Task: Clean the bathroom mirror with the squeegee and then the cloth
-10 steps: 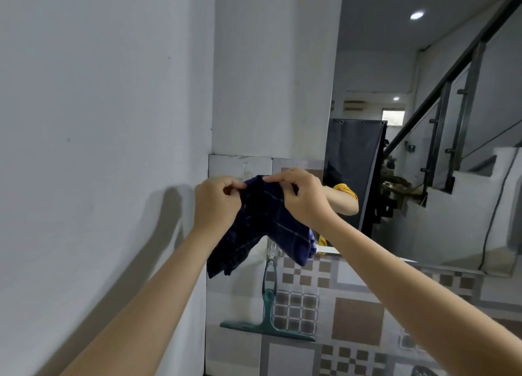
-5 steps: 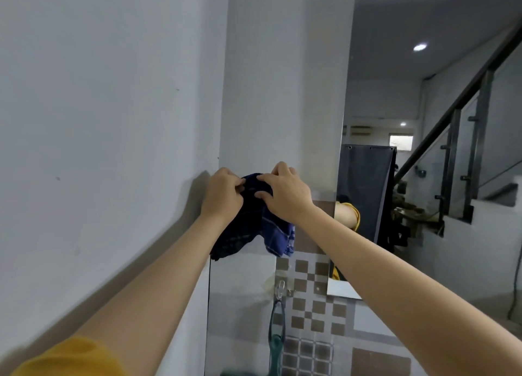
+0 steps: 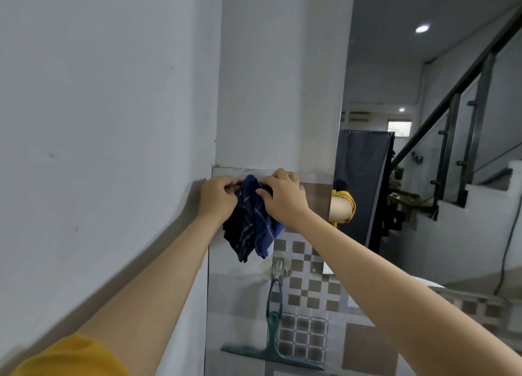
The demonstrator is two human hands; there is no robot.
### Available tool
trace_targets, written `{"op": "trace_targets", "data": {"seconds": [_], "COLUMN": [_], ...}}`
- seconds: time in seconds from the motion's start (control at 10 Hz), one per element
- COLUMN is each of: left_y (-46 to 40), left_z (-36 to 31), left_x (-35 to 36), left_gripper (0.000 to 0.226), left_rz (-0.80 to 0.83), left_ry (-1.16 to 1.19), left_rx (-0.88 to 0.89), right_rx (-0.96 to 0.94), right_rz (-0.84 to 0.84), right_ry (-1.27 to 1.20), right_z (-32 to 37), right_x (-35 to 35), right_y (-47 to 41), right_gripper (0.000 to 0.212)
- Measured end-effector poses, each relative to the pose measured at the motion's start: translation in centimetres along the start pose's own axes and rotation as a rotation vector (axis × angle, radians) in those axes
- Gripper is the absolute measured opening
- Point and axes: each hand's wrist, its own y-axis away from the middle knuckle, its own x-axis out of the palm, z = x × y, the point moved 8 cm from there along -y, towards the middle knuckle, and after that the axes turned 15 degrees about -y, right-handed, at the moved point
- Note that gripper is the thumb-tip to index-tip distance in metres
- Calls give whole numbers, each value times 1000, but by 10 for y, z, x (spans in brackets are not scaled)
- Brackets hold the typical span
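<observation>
A dark blue checked cloth (image 3: 251, 226) hangs bunched between both my hands, in front of the top edge of the tiled wall panel. My left hand (image 3: 217, 197) pinches its left side and my right hand (image 3: 282, 197) grips its right side. A green squeegee (image 3: 272, 347) hangs blade-down from a clear wall hook (image 3: 278, 267) directly below the cloth. The tall mirror (image 3: 423, 178) stands to the right of my hands and reflects a staircase and my yellow-sleeved arm.
A plain white wall (image 3: 99, 121) runs close along the left. The patterned tiled wall (image 3: 310, 291) fills the lower middle. A white rounded edge (image 3: 423, 284), perhaps a basin, shows past my right forearm.
My hands have drawn closer together and risen slightly toward the tile's top edge, gathering the cloth into a tighter bunch. The squeegee still hangs on its hook.
</observation>
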Motion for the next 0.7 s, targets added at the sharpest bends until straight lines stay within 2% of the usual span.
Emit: {"op": "trace_targets", "data": {"seconds": [0.1, 0.2, 0.4, 0.6, 0.7], "left_y": [1, 10, 23, 45, 53], "left_z": [7, 8, 1, -24, -26], "left_x": [-1, -3, -3, 0, -2], "left_gripper": [24, 25, 31, 38, 38], "left_rz": [59, 63, 76, 80, 43], "left_ry": [109, 158, 107, 37, 70], "left_rx": [-103, -129, -146, -155, -170], "right_rx": [23, 46, 5, 10, -9], "right_rz": [-7, -65, -98, -84, -132], "right_ry": [-60, -183, -269, -237, -239], "right_z": [0, -1, 9, 18, 22], "right_x": [1, -2, -6, -9, -19], "right_y": [5, 13, 32, 50, 55], "right_gripper": [32, 35, 31, 34, 33]}}
